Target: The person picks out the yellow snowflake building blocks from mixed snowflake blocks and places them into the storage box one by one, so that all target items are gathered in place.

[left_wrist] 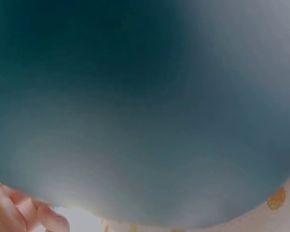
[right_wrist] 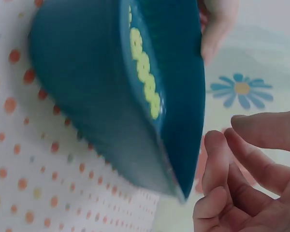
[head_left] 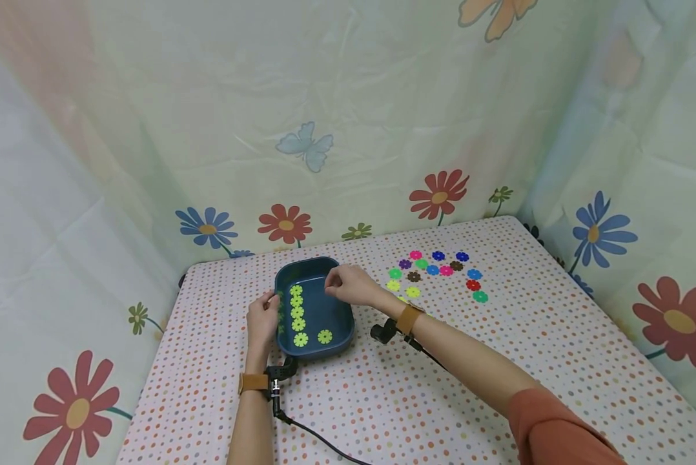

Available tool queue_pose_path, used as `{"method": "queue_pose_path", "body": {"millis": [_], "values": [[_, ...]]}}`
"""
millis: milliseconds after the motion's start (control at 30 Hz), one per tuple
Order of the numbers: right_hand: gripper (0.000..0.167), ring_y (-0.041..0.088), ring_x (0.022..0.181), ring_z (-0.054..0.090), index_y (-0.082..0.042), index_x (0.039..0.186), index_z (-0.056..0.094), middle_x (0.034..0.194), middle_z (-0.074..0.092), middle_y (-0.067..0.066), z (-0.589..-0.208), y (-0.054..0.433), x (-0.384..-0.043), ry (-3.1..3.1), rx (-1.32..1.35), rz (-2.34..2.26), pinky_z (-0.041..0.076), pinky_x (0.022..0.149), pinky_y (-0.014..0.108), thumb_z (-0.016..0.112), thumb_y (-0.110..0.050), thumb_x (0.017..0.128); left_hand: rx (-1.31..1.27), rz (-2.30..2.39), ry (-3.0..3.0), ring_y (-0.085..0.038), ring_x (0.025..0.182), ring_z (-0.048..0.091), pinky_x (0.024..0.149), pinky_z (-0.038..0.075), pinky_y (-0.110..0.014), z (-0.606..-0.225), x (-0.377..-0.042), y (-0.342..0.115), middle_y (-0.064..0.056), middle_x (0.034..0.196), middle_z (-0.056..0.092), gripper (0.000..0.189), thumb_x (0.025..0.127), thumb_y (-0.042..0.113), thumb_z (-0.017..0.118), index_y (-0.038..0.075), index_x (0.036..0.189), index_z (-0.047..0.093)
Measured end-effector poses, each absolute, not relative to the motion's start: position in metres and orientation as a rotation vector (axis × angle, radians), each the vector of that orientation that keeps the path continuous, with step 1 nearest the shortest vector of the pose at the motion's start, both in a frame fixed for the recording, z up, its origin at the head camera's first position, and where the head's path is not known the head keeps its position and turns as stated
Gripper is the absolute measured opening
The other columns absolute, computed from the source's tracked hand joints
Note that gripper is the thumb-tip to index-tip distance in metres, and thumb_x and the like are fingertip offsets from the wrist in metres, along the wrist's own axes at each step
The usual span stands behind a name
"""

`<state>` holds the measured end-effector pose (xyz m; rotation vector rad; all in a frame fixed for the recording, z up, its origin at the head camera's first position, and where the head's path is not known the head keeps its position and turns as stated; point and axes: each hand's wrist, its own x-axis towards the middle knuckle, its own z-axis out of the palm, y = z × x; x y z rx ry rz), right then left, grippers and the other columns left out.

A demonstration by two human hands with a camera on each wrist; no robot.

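The dotted surface (head_left: pixel 441 420) carries everything. On it sits the blue tray (head_left: pixel 332 318), with the loose discs (head_left: pixel 433 270) spread towards 2 and 3 o'clock from it. At the tray's 9 o'clock side, the left hand (head_left: pixel 263 323) grips the rim between thumb and fingers; a hard pull or twist there could tip the tray and slide its contents together. The right hand (head_left: pixel 352 285) hangs over the 2 o'clock rim, fingers loosely bent, thumb and fingertips slightly apart, with nothing visible in them. If it drops carelessly, it could catch the rim and jolt the tray. Smallest, inside, five yellow discs (head_left: pixel 297 312) line up from 10 to 7 o'clock, and a single disc (head_left: pixel 325 336) lies apart at 5. The column looks tightly spaced, so one stray nudge would probably disturb its neighbours too.
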<state>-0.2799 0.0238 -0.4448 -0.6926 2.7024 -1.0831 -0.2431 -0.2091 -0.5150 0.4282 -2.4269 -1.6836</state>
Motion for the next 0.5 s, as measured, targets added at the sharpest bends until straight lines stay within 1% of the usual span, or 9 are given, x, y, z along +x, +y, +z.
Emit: {"method": "queue_pose_path", "body": {"millis": [133, 300, 400, 500], "values": [[0.005, 0.015, 0.071, 0.059, -0.009, 0.095, 0.072, 0.083, 0.066, 0.001, -0.447, 0.044, -0.282, 2.73, -0.637, -1.161, 0.047, 0.062, 0.029, 0.069, -0.014, 0.096, 0.44, -1.685, -2.434, -0.029, 0.113, 0.057, 0.094, 0.049, -0.044, -0.515, -0.243, -0.208, -0.02, 0.133, 0.058, 0.044, 0.109, 0.025, 0.048, 0.001, 0.145, 0.052], [0.007, 0.017, 0.069, 0.059, -0.007, 0.098, 0.072, 0.082, 0.067, 0.004, -0.454, 0.076, -0.286, 2.749, -0.566, -1.211, 0.046, 0.061, 0.03, 0.069, -0.013, 0.096, 0.448, -1.664, -2.446, -0.028, 0.102, 0.056, 0.084, 0.047, -0.039, -0.515, -0.243, -0.207, -0.019, 0.122, 0.061, 0.044, 0.109, 0.026, 0.048, 0.002, 0.145, 0.053], [0.011, 0.019, 0.073, 0.06, -0.006, 0.1, 0.072, 0.086, 0.067, 0.006, -0.458, 0.099, -0.289, 2.748, -0.486, -1.225, 0.047, 0.062, 0.032, 0.068, -0.015, 0.097, 0.452, -1.661, -2.448, -0.027, 0.1, 0.055, 0.082, 0.046, -0.038, -0.515, -0.243, -0.208, -0.018, 0.119, 0.061, 0.044, 0.109, 0.026, 0.048, 0.002, 0.145, 0.053], [0.015, 0.021, 0.079, 0.061, -0.005, 0.104, 0.071, 0.092, 0.067, 0.007, -0.462, 0.122, -0.293, 2.749, -0.383, -1.23, 0.048, 0.066, 0.033, 0.066, -0.018, 0.098, 0.454, -1.677, -2.446, -0.028, 0.103, 0.055, 0.084, 0.046, -0.039, -0.515, -0.244, -0.207, -0.019, 0.123, 0.06, 0.045, 0.109, 0.026, 0.047, 0.002, 0.146, 0.051]]}}
